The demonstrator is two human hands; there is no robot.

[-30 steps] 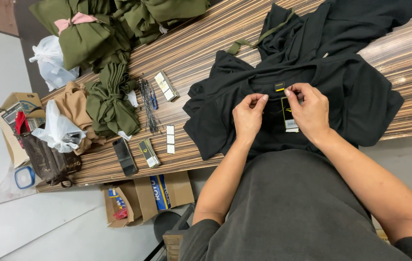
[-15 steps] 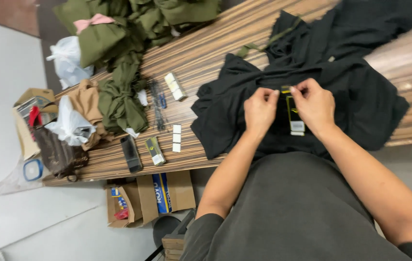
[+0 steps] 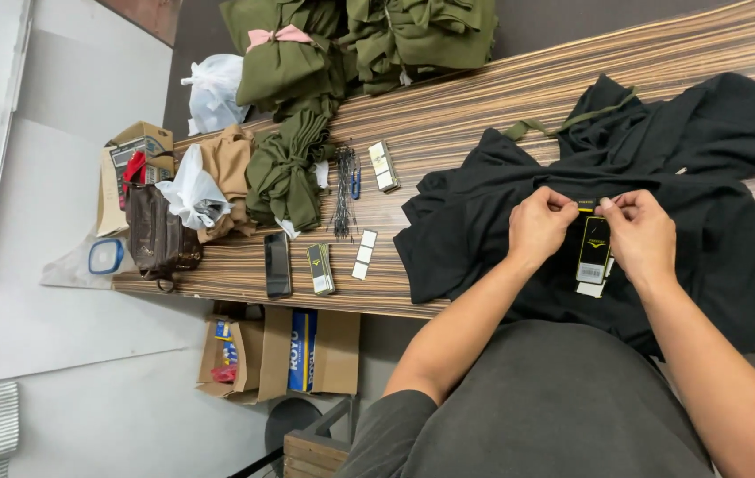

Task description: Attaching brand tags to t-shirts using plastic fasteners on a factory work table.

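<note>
Both hands pinch at the black garment (image 3: pixel 705 230) spread on the striped wooden table (image 3: pixel 484 115). Left hand (image 3: pixel 539 226) is closed on a fold of its cloth; right hand (image 3: pixel 641 232) seems to grip the black hang tag's (image 3: pixel 593 250) top, lying on the garment.

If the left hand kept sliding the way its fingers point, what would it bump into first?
Probably the right hand: the left hand points across the black garment toward it, with only the hang tag top between their fingertips.

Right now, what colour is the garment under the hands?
Black garment, clearest in the head view.
</note>
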